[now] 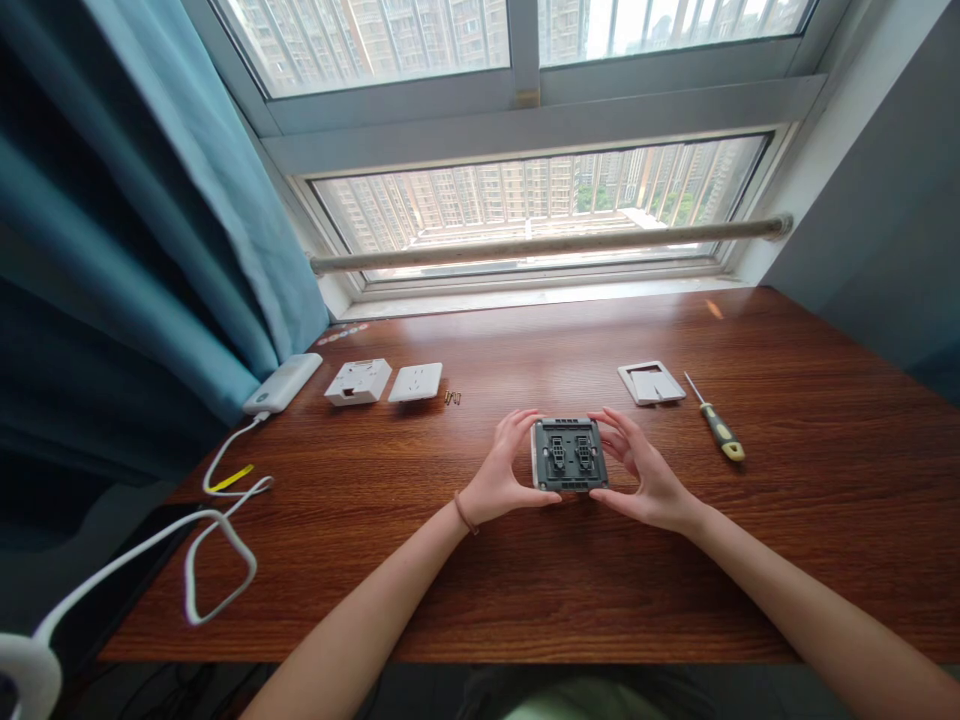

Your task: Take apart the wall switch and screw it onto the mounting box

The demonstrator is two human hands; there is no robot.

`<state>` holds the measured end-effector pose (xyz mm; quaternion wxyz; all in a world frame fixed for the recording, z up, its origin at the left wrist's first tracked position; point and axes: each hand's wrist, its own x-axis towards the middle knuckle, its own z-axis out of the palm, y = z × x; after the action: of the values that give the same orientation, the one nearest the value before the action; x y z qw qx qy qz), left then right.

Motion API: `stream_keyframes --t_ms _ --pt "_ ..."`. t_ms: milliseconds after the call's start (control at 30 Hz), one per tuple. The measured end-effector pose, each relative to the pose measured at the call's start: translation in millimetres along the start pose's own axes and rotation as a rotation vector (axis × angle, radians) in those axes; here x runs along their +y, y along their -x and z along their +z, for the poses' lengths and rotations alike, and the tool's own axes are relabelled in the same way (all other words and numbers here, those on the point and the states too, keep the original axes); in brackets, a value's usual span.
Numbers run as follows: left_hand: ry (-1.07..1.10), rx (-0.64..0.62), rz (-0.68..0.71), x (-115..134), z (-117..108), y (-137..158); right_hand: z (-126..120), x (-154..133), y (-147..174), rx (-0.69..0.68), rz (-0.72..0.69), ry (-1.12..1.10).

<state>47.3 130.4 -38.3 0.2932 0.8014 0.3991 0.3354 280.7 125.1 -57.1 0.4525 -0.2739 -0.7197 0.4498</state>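
Observation:
My left hand (pixel 504 474) and my right hand (pixel 643 478) grip a wall switch body (pixel 570 456) from its two sides. Its dark grey face, with two switch mechanisms side by side, is turned toward me, and a white edge shows on its left. Thumbs press along the lower edge while the fingers reach round the top corners. To the right, beyond my hand, lies a white switch frame (pixel 625 374) with white rocker covers (pixel 654 386) on it. Beside that rests a screwdriver (pixel 718 426) with a yellow and dark handle, its tip pointing away from me.
At the left of the brown wooden table (pixel 525 590) are a white mounting box (pixel 358 383), a white socket plate (pixel 416 382) and several small brass-coloured screws (pixel 452 398). A white power bank (pixel 285 384) with a looping white cable (pixel 217 520) sits near the blue curtain (pixel 225 220).

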Motion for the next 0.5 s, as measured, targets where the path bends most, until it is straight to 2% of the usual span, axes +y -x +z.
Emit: stream_keyframes --t_ms 167,400,500 --pt "-0.019 -0.005 -0.024 -5 1 0 -3 7 0 0.014 0.011 -0.029" --pt "-0.037 -0.023 -0.048 -13 3 0 -12 8 -2 0.03 0.043 0.286" --pt "-0.038 -0.04 -0.063 -15 2 0 -11 9 -3 0.014 0.06 0.334"
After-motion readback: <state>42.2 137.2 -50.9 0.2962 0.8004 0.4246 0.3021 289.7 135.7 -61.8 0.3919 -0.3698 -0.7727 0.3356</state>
